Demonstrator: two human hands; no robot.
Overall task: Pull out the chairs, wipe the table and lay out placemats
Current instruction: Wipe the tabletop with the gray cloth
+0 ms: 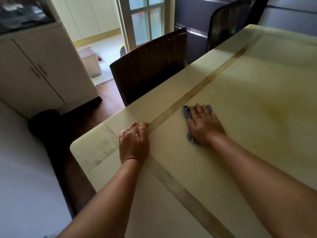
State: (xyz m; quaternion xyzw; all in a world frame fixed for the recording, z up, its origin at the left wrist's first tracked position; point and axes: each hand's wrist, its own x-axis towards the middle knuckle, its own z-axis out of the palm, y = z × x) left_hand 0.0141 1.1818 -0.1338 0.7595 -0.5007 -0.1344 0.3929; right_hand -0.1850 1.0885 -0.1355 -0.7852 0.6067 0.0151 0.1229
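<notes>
A cream table (257,86) with a tan inlaid border fills the right side of the view. My right hand (205,126) lies flat on a blue-grey cloth (187,114) and presses it onto the tabletop just inside the border strip. My left hand (133,143) rests on the table near its left corner, fingers loosely bent, holding nothing. A dark wooden chair (151,66) stands at the table's far left edge, its back close to the tabletop. A second dark chair (226,21) stands further along the same side.
A white cabinet (42,66) stands at the left. A dark rolled object (44,124) lies on the wooden floor by the table corner. A glazed door (144,19) and a white bin (91,62) are beyond the chair.
</notes>
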